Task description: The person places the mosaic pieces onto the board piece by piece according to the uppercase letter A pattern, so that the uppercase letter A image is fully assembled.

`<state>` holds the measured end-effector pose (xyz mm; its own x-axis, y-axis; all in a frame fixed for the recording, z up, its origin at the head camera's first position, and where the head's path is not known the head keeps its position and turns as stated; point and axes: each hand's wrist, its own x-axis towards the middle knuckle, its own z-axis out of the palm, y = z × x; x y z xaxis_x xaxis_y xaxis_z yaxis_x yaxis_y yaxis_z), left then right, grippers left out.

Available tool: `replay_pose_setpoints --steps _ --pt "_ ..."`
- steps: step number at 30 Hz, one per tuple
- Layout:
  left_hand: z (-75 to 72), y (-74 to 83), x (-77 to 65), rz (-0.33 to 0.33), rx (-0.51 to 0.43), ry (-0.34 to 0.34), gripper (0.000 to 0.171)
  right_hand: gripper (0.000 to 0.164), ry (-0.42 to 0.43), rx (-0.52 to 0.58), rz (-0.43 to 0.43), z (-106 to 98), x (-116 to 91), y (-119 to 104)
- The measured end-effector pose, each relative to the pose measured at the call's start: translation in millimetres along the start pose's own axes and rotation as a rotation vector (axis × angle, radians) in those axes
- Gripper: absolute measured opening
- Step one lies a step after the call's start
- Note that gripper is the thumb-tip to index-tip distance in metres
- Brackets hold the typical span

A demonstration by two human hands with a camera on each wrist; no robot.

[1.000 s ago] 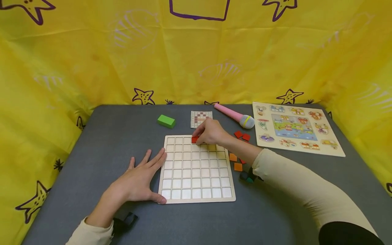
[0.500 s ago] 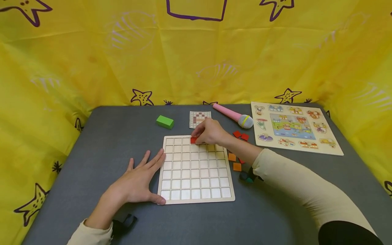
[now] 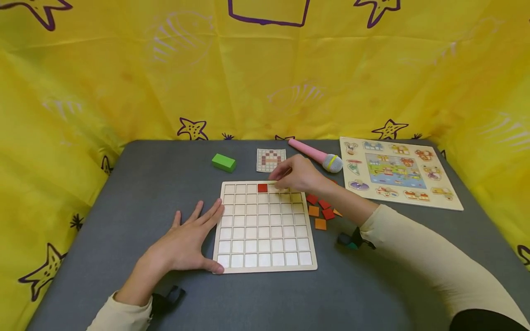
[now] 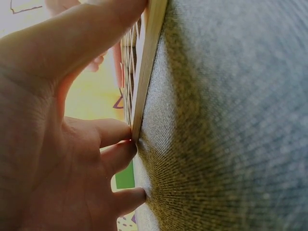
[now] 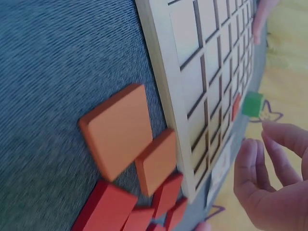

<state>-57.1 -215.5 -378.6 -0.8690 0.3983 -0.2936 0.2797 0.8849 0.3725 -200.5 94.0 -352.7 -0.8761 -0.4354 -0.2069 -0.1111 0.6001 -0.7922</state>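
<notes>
A pale wooden grid board lies flat on the dark grey table. My left hand spreads along its left side; in the left wrist view the thumb and a fingertip touch the wooden edge. One red square tile sits in a cell of the far row. Just right of that tile, my right hand hovers over the board's far edge with loosely bent fingers, apart from the tile. No tile shows between those fingers in the right wrist view. Loose red tiles and orange tiles lie beside the board's right edge.
Behind the board lies a small card with a printed grid pattern, partly near my right hand. A green block is to its left, a pink toy microphone to its right. A picture puzzle board occupies the back right.
My right hand has let go of the red tile, which stays in its far-row cell, and has moved a little to the right. The left hand stays on the board's edge.
</notes>
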Motion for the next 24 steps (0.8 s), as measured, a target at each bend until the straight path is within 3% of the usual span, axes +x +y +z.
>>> replay_pose_setpoints --steps 11,21,24 --pt "-0.5 2.1 -0.2 -0.008 -0.005 0.000 0.142 0.027 0.049 0.027 -0.076 -32 -19 18" --pt "1.3 0.8 -1.5 0.004 -0.016 0.010 0.141 0.030 0.086 0.030 0.059 -45 -26 36" --pt "1.2 0.5 -1.6 0.008 -0.021 0.009 0.141 0.029 0.105 -0.013 0.080 -46 -27 43"
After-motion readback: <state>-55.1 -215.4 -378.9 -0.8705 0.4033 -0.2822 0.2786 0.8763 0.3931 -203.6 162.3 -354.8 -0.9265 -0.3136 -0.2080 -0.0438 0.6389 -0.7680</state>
